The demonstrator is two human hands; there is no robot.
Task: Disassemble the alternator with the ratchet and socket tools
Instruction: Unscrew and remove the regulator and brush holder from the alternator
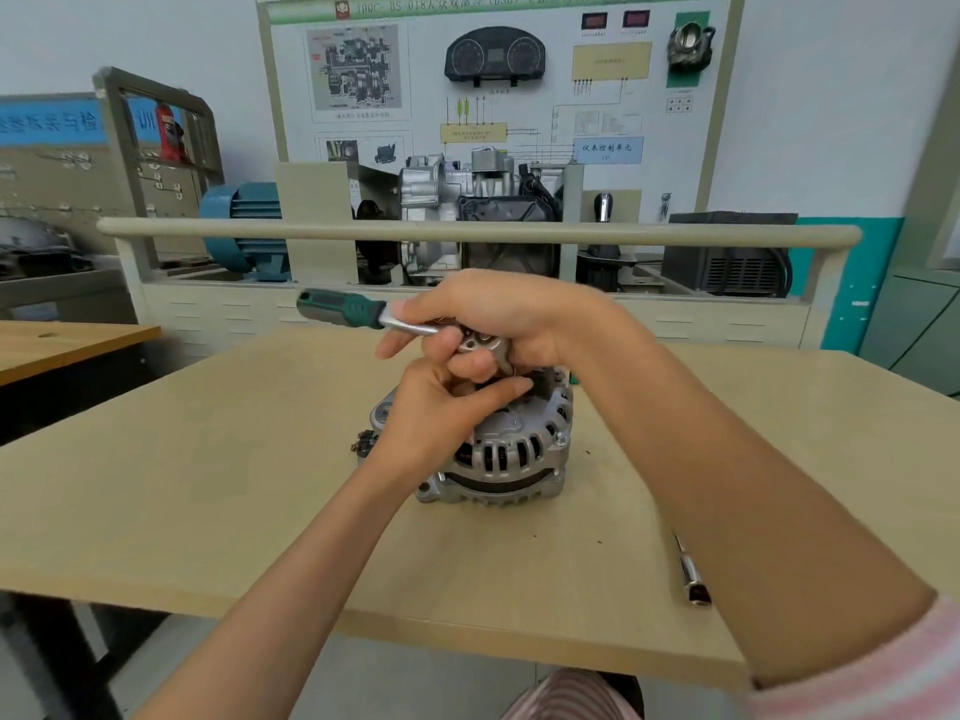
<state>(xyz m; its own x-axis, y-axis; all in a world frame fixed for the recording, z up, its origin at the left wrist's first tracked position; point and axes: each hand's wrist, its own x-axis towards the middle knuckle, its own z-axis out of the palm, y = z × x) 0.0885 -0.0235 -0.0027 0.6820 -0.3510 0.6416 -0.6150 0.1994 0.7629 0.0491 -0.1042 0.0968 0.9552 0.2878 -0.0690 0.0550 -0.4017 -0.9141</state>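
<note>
A silver alternator (511, 452) with slotted vents stands on the wooden table (208, 459), just past its middle. Above it is a ratchet (363, 311) with a green and black handle pointing left. My right hand (498, 314) grips the ratchet's head end from above. My left hand (441, 402) reaches up under it, its fingers curled round the socket below the ratchet head, on top of the alternator. The socket itself is mostly hidden by my fingers.
A chrome extension bar (690, 571) lies near the table's right front edge. Small dark parts (363, 443) sit left of the alternator. A training bench with a rail (467, 233), a gearbox and a blue motor (241, 228) stands behind the table.
</note>
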